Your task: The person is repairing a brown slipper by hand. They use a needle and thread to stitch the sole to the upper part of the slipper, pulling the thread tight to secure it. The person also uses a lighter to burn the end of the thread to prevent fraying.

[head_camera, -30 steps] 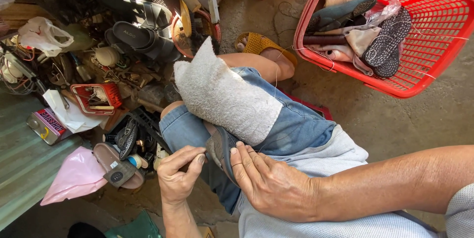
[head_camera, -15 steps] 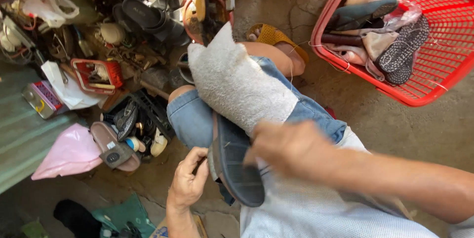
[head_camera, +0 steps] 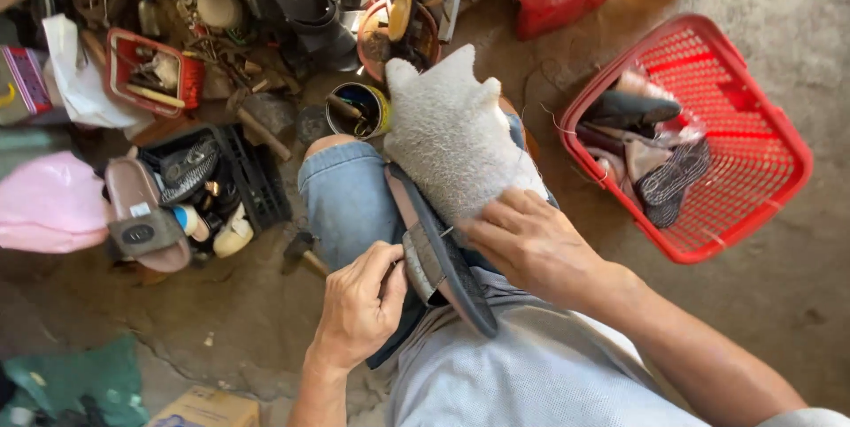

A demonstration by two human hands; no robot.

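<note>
A dark sandal [head_camera: 443,254] lies on its edge across my lap, its sole facing right. My left hand [head_camera: 361,303] pinches the sandal's strap side, fingers closed on it. My right hand [head_camera: 529,243] presses on the sandal from the right, fingers resting where a grey-white towel [head_camera: 453,135] drapes over my knee. I wear blue denim shorts [head_camera: 347,201].
A red plastic basket [head_camera: 753,139] with several sandals and soles stands at the right. To the left are a black crate [head_camera: 257,181] of tools, a brown slide sandal [head_camera: 142,223], a small red basket [head_camera: 155,73], a tin can [head_camera: 359,108] and a hammer [head_camera: 301,254] on the floor.
The sandal has been turned up onto its edge on my lap. My right hand moved down onto it and the towel, and my left hand rose to grip its strap side.
</note>
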